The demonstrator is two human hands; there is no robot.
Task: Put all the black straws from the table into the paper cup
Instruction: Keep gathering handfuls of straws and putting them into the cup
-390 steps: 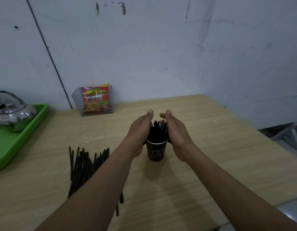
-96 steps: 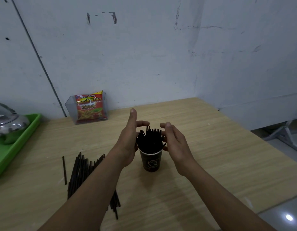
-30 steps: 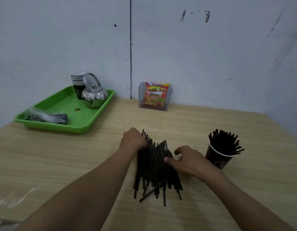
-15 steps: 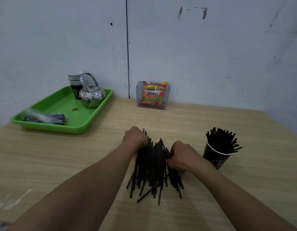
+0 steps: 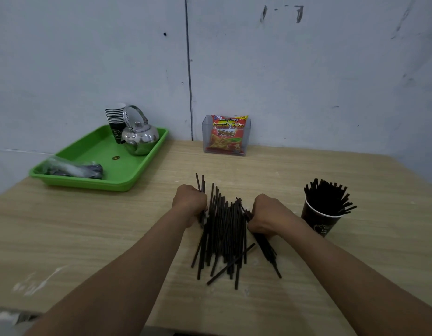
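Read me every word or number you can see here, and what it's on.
"Kentang Goreng": top of the snack packet.
"French Fries": same packet, just below.
"2000": under that.
Logo on the paper cup: too blurred to read.
Print on the stacked cups: too small to read.

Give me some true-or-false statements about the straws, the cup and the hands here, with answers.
1. The left hand and the right hand each grip part of the straw pile. True.
2. The paper cup stands right of the straw pile. True.
3. The paper cup is empty. False: it holds many straws.
4. The kettle sits on the green tray. True.
5. The green tray lies right of the paper cup. False: it lies far to the left.
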